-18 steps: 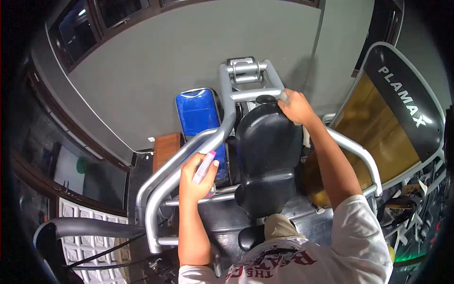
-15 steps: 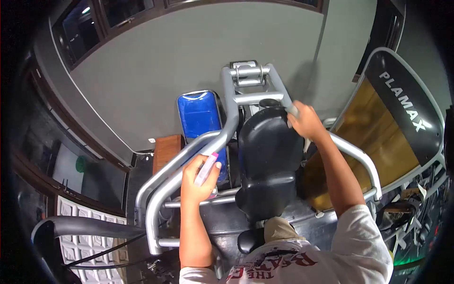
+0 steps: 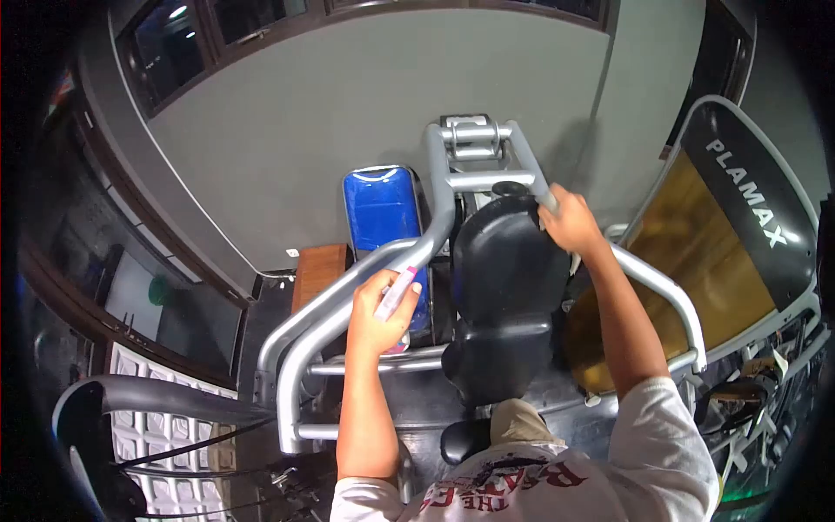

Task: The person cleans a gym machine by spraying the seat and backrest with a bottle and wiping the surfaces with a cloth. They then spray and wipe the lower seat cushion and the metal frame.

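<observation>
The right hand (image 3: 571,224) has shifted lower along the silver frame (image 3: 492,181).

One head-worn camera looks forward and down past the chest.

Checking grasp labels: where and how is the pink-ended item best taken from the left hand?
Pinch the pink-ended item by its pink tip, probably coming from the upper right of the picture: the tip juts free, while the left hand flanks the slim, tilted body with fingers and thumb.
</observation>
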Demonstrator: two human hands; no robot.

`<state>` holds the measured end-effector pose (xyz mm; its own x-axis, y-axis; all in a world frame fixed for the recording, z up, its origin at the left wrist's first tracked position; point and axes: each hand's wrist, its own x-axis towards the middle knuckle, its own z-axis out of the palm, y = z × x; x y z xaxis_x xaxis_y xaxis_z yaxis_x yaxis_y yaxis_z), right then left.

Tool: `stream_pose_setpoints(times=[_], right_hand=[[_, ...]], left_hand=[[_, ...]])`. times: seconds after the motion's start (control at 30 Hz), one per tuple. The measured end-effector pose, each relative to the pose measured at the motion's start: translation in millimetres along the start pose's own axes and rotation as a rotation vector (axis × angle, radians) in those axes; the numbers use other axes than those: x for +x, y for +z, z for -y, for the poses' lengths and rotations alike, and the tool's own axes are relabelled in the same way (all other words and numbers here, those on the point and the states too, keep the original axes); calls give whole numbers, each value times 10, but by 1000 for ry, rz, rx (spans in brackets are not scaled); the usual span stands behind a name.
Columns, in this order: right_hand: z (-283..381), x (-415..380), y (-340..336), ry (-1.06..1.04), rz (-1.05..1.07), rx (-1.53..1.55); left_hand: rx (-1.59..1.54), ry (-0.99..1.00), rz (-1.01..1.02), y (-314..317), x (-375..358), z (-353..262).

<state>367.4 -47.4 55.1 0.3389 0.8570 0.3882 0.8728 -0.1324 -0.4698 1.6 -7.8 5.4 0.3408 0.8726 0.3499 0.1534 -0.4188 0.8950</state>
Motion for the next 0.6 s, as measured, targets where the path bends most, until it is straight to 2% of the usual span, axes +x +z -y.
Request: stream_pose_setpoints(times=[0.07,0.17,0.3,0.37,0.47,0.6], right_hand=[[11,-122,29,-11,-65,-21],[62,126,-28,63,59,64],[-36,521,154,19,49,-53],[-106,421,245,30,-28,-134],[173,73,-44,102,54,-128],[241,52,-69,109,102,-177]], left_hand=[[28,77,12,-9,34,84],[39,73,17,17,64,33],[40,23,47,80,41,37],[47,11,57,96,19,23],[32,12,52,83,-14,-53],[86,186,37,59,47,69]])
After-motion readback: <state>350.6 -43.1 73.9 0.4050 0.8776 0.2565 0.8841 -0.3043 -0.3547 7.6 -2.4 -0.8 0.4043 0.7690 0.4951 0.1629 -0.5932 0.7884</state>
